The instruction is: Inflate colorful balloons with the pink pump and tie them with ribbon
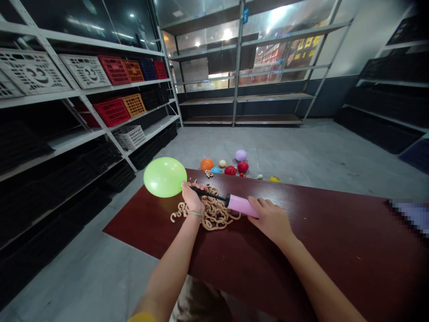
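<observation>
A swollen light green balloon sits at the nozzle end of a hand pump, over the table's left part. My left hand is closed around the pump's black front end and the balloon's neck. The pump's pink barrel is gripped by my right hand, with a black rod showing between the two hands. Beneath the pump, a tangled heap of tan, curled, rope-like pieces lies on the dark red table.
Several balloons, among them an orange one, a purple one and a red one, lie on the floor beyond the table's far edge. Shelves with crates stand at the left. A blurred flat object is at the right edge.
</observation>
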{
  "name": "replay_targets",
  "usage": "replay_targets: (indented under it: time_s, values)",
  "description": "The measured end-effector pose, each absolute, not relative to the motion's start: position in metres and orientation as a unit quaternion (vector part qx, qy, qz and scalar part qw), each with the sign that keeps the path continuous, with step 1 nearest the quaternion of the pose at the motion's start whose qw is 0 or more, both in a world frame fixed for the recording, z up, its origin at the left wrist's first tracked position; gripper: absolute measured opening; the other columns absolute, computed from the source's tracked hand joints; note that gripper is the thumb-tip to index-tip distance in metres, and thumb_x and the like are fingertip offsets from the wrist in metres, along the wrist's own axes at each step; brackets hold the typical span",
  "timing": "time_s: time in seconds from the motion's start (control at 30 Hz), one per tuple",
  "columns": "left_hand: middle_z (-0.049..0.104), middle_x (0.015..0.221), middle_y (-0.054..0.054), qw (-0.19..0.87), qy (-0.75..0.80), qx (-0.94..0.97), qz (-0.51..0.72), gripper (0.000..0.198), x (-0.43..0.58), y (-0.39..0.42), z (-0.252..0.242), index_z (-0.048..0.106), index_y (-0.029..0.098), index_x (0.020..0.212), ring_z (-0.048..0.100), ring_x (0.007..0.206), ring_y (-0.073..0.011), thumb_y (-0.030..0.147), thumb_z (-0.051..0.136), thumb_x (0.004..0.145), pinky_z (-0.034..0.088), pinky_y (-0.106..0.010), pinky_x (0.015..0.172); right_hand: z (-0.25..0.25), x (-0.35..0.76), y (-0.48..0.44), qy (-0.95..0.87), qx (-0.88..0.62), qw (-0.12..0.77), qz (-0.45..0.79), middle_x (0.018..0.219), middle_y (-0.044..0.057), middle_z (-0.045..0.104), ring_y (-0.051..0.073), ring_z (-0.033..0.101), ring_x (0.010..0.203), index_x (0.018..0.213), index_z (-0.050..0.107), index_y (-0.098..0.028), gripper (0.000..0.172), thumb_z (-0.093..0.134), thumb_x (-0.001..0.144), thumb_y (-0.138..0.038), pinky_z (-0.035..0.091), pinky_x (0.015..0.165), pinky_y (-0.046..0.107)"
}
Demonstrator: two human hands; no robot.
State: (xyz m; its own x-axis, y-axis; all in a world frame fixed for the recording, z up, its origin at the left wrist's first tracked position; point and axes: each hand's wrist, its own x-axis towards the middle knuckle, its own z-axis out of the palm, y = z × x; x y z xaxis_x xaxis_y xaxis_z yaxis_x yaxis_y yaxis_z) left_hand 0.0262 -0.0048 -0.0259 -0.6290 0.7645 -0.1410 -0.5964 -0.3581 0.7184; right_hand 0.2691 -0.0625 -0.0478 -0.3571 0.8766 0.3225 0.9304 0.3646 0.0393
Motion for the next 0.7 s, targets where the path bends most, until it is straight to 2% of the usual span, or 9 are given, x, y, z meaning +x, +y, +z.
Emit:
replay_targets:
  time_s: [0.3,0.53,0.7]
  values:
    - [0.043,0.047,0.007,0.429,0.374,0.190,0.800,0.025,0.064,-0.020,-0.023,0.037,0.023,0.074,0.045,0.036,-0.0112,0.039,0.043,0.093,0.042,-0.025,0.043,-0.055,0.241,-0.073,-0.814,-0.563,0.129,-0.065,0.108,0.005,0.066,0.020,0.061,0.091,0.130,0.049,-0.026,0.049,0.060,0.084,-0.037,0.031,0.062,0.029]
    - [0.049,0.052,0.005,0.441,0.346,0.162,0.812,0.027,0.050,-0.011,-0.024,0.038,0.022,0.075,0.054,0.045,-0.0130,0.042,0.046,0.091,0.051,-0.032,0.055,-0.047,0.252,-0.063,-0.819,-0.545,0.147,-0.104,0.104,0.005,0.067,0.022,0.058,0.091,0.130,0.051,-0.026,0.045,0.056,0.087,-0.037,0.032,0.067,0.030]
    - [0.050,0.056,0.005,0.388,0.370,0.111,0.837,0.030,0.024,-0.003,-0.025,0.039,0.021,0.074,0.055,0.049,-0.0113,0.045,0.050,0.090,0.053,-0.030,0.062,-0.046,0.267,-0.062,-0.818,-0.540,0.152,-0.126,0.102,0.005,0.066,0.022,0.057,0.092,0.130,0.052,-0.026,0.044,0.056,0.086,-0.034,0.032,0.070,0.031]
